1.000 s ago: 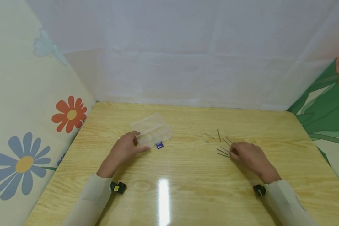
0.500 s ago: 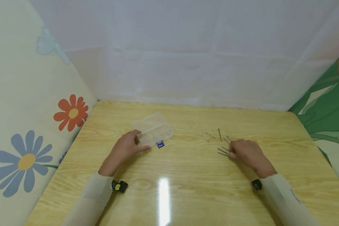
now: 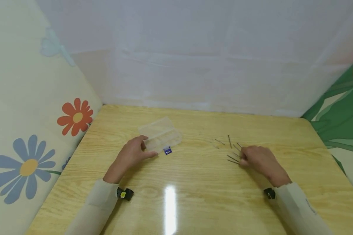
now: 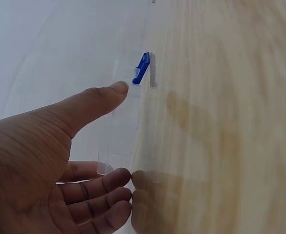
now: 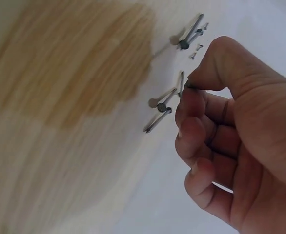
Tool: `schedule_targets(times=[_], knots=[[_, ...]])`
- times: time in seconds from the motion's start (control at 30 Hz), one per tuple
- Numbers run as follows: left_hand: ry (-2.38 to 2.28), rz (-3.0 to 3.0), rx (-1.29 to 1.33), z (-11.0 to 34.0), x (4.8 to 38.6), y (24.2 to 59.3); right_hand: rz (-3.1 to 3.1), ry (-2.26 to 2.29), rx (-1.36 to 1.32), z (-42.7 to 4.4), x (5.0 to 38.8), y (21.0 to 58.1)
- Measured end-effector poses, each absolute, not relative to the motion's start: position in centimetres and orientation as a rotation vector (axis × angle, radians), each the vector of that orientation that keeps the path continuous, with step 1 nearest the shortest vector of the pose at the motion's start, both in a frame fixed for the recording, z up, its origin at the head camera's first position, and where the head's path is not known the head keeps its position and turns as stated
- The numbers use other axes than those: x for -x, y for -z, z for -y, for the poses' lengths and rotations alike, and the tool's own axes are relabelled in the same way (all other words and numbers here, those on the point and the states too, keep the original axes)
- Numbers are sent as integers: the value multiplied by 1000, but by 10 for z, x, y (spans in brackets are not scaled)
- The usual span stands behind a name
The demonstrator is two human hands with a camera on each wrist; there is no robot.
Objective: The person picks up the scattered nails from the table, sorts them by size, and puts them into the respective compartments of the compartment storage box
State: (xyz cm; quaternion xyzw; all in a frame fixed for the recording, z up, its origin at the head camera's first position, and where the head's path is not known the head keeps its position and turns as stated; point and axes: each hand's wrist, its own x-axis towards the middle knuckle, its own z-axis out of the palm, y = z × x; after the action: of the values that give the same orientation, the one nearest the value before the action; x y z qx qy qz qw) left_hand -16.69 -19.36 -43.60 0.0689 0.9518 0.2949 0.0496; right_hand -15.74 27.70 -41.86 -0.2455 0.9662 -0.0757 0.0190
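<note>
A clear plastic box lies on the table with its lid open and a blue latch on the near side. My left hand holds its left end; in the left wrist view the thumb lies along the box near the latch, fingers bent at the end. Several metal nails lie spread at the right, beside my right hand. In the right wrist view, thumb and forefinger pinch a small dark nail end, mostly hidden, close to other nails.
Small thin pieces lie left of the larger nails, some too faint to identify. The wooden table ends at a white sheet behind, with flower-patterned cloth on both sides.
The head view has shifted slightly. Both hands stay nearly in place, the left at the box and the right among the nails, with only a slight movement of the right.
</note>
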Motion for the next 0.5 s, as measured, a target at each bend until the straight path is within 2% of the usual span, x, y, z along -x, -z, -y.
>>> schedule_targets(times=[0.23,0.5], knots=[[-900,-2899,-208,194,167,437,-3030,259,870,-262,157,415],[-918,-2885,-207,194,168,437,-3019,319,1038,-225,170,417]])
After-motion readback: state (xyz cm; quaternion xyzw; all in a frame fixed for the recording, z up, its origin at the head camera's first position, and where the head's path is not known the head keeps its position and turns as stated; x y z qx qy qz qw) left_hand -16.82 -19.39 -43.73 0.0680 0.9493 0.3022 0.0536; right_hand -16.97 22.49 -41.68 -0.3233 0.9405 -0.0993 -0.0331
